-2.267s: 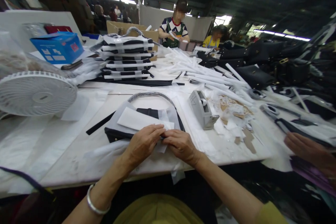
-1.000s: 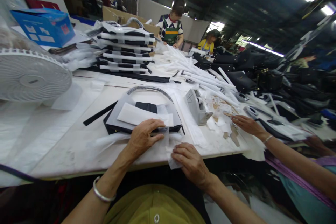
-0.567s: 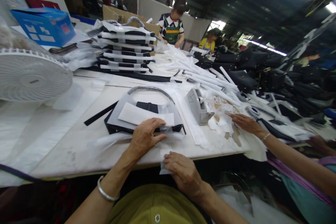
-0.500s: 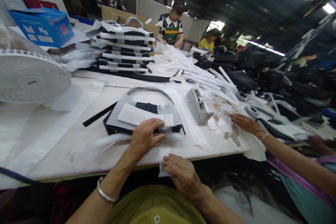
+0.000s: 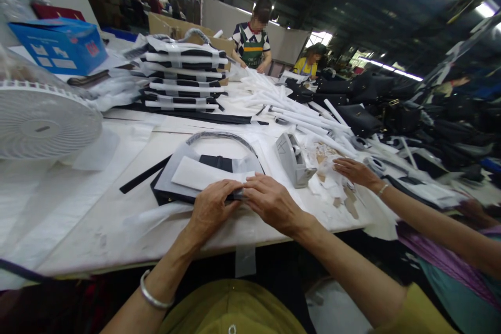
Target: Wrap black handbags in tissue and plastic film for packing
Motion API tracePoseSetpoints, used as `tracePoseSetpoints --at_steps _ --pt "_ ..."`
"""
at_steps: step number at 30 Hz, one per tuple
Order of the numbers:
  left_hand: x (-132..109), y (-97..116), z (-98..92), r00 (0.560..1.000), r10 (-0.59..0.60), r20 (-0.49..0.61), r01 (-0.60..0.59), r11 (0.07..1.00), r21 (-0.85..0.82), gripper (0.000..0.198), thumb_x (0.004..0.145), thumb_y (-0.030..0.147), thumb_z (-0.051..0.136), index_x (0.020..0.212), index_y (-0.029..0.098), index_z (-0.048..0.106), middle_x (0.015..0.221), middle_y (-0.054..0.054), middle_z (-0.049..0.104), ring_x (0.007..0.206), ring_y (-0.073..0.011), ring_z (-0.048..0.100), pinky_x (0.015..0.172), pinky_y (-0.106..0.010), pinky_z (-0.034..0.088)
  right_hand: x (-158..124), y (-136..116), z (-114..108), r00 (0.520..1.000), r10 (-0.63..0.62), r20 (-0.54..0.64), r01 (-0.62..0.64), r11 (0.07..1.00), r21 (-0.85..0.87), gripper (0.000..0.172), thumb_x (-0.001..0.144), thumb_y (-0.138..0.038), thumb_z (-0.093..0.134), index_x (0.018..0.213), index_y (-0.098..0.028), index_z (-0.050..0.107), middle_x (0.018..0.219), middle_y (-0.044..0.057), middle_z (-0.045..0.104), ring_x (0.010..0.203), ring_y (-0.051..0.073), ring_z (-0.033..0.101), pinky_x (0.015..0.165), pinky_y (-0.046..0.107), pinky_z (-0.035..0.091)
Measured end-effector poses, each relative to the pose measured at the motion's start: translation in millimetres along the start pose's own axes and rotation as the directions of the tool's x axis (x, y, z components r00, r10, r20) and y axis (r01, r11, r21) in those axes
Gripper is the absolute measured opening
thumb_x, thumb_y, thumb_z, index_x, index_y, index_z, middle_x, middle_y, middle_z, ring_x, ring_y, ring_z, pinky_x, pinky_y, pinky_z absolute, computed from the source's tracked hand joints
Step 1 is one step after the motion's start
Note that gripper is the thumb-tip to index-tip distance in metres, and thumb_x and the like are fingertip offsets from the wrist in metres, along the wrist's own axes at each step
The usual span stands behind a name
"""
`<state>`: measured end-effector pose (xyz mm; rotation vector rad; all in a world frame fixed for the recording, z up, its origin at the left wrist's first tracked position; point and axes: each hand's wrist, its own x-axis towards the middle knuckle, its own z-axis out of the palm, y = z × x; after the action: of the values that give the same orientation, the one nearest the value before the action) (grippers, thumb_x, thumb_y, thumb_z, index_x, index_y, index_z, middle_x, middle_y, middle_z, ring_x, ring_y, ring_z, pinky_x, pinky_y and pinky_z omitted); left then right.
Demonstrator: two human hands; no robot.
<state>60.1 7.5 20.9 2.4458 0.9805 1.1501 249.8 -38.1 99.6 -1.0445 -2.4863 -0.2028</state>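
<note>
A black bag (image 5: pixel 160 190) lies on the table, with a thin white sheet over it, a white foam strip (image 5: pixel 195 173) across its front and a wrapped handle (image 5: pixel 219 135) arching at the back. At the bag's front right edge, my left hand (image 5: pixel 214 202) presses with fingers curled over the foam's end. My right hand (image 5: pixel 272 202) meets it there, fingertips together on the same edge. What lies under the fingertips is hidden. A translucent strip (image 5: pixel 246 260) hangs over the table edge below them.
A fan (image 5: pixel 43 122) and a blue box (image 5: pixel 58 46) are on the left. Behind stands a stack of wrapped bags (image 5: pixel 183 78). A grey tape dispenser (image 5: pixel 293 159) sits right of the bag. Another person's hand (image 5: pixel 354 172) touches paper scraps. White rolls and black bags lie beyond.
My right hand has moved up from the strip at the table edge to the bag, beside my left hand. The strip is released and hangs lower. The other person's hand has shifted slightly left.
</note>
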Motion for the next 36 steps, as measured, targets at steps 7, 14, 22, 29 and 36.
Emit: tracePoseSetpoints --at_steps 7,14,22,29,36 --pt "-1 -2 1.2 1.0 -0.021 -0.005 0.021 1.0 0.013 0.033 0.079 0.015 0.071 0.11 0.024 0.061 0.109 -0.003 0.071 0.101 -0.0216 0.067 0.092 -0.035 0.052 6 9 9 0.962 0.043 0.27 0.0 0.988 -0.157 0.005 0.093 -0.013 0.055 0.093 -0.017 0.057 0.085 0.004 0.066 0.081 0.016 0.063 0.077 0.027 0.049" --pt "1 -4 -0.8 0.996 -0.084 0.034 0.085 0.996 -0.023 0.029 0.082 0.018 0.069 0.109 0.025 0.063 0.109 -0.002 0.072 0.098 -0.0208 0.068 0.089 -0.034 0.054 12 4 5 0.931 -0.006 0.366 0.101 0.966 -0.24 0.007 0.094 -0.012 0.053 0.098 -0.017 0.055 0.087 0.005 0.066 0.078 0.017 0.062 0.066 0.028 0.044" --pt "2 0 -2.4 0.995 -0.087 0.039 0.088 0.996 -0.02 0.031 0.081 0.012 0.065 0.11 0.024 0.063 0.109 -0.003 0.072 0.099 -0.0208 0.068 0.09 -0.033 0.053 9 8 24 0.968 -0.083 0.238 0.162 0.929 -0.334 0.009 0.094 -0.013 0.05 0.091 -0.017 0.057 0.083 0.006 0.062 0.075 0.02 0.053 0.067 0.033 0.043" --pt "0 -3 3.9 1.0 -0.008 -0.027 0.009 0.999 0.049 0.036 0.078 0.003 0.06 0.107 0.024 0.064 0.105 -0.002 0.073 0.097 -0.019 0.069 0.09 -0.031 0.054 -1 19 38 0.989 0.136 -0.062 -0.137 0.99 -0.017 0.004 0.089 -0.015 0.057 0.089 -0.019 0.056 0.081 0.004 0.061 0.079 0.02 0.055 0.072 0.032 0.046" --pt "-3 0 4.8 0.999 0.046 0.009 -0.047 0.995 0.093 0.035 0.079 0.004 0.06 0.108 0.024 0.063 0.11 -0.003 0.072 0.102 -0.0192 0.067 0.095 -0.034 0.053 -60 -13 -1 0.999 0.01 0.04 -0.019 0.976 0.215 0.023 0.091 -0.023 0.062 0.113 -0.019 0.059 0.104 0.008 0.069 0.103 0.022 0.062 0.09 0.039 0.052"
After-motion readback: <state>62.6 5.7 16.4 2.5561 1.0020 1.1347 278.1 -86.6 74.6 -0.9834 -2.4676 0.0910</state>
